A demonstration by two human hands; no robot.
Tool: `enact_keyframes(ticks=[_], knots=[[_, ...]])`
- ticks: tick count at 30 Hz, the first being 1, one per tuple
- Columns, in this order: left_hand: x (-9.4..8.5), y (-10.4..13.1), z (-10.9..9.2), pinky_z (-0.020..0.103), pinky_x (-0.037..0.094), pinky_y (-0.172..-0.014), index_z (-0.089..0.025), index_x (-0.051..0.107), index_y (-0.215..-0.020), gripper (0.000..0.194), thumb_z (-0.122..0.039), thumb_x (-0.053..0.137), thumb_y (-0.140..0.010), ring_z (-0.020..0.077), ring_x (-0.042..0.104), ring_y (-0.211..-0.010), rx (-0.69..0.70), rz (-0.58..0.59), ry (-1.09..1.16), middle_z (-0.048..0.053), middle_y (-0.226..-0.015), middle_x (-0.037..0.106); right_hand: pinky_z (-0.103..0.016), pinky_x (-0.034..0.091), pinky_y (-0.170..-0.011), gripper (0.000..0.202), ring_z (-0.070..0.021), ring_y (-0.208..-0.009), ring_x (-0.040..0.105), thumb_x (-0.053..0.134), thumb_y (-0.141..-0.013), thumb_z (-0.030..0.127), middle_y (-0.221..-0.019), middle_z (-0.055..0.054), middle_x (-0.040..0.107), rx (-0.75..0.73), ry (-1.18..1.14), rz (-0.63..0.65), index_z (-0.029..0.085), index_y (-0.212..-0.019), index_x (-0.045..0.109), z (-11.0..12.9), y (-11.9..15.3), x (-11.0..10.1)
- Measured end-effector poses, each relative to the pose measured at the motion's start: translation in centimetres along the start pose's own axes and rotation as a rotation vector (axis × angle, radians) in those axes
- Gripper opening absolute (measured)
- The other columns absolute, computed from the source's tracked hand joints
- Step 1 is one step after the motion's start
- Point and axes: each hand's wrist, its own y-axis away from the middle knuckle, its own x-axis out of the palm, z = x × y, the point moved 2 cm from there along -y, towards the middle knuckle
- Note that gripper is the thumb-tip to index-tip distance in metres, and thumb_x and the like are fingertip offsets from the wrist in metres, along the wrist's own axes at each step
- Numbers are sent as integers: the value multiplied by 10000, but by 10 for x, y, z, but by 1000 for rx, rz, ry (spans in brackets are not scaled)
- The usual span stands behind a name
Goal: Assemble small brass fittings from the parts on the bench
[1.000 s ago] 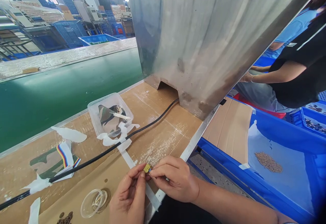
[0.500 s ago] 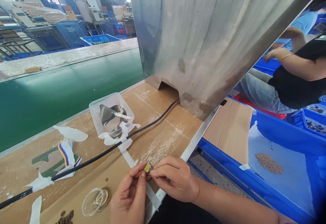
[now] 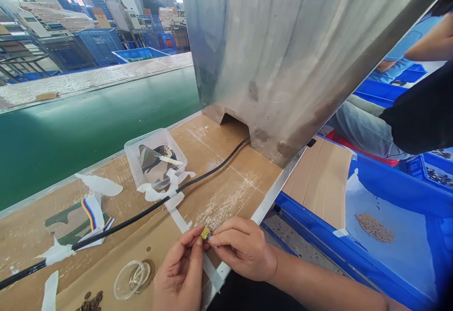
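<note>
Close to the table's front edge, my left hand (image 3: 182, 268) pinches a small yellow piece (image 3: 205, 233) between thumb and forefinger. My right hand (image 3: 244, 249) meets it from the right, fingertips pressed together at a tiny blue bit (image 3: 209, 236) beside the yellow piece. Whether the two are joined, I cannot tell. Left of my hands lie a round clear plastic dish (image 3: 123, 280) with small pale pieces by it, and a pile of brown discs (image 3: 92, 301).
A black cable (image 3: 148, 211) crosses the cardboard-covered table (image 3: 226, 179), taped down. Behind it stands a clear tub (image 3: 129, 153) with camouflage cloth. A large metal panel (image 3: 276, 65) rises ahead. On the right, a blue bin (image 3: 399, 193) holds brown pieces, and a co-worker (image 3: 421, 113) sits beyond.
My hands keep the same place and grip on the small piece. At the right, the co-worker's arms have moved up and rightward, mostly out of view.
</note>
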Motion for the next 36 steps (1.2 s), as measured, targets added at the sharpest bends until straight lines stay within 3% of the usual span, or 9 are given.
enact_keyframes(ticks=[11, 23, 36], knots=[[-2, -3, 11, 231, 517, -858, -219, 715, -991, 317, -436, 709, -760, 193, 678, -945, 28, 26, -14, 54, -1000, 747, -198, 552, -716, 137, -125, -789, 671, 618, -851, 64, -869, -67, 700, 6, 2, 5, 157, -943, 658, -3, 2, 2], [-1, 1, 3, 310, 523, -884, -204, 732, -972, 340, -452, 713, -740, 234, 685, -935, 33, 8, -40, 71, -988, 750, -187, 551, -715, 127, -114, -785, 669, 598, -873, 85, -867, -52, 693, -3, 21, -11, 171, -946, 654, -2, 1, 2], [-1, 0, 3, 253, 514, -869, -222, 734, -969, 319, -447, 718, -744, 208, 679, -945, 28, 16, -24, 55, -990, 751, -193, 556, -713, 131, -121, -783, 670, 605, -868, 79, -872, -65, 695, 0, 7, -3, 162, -955, 659, -2, 2, 2]])
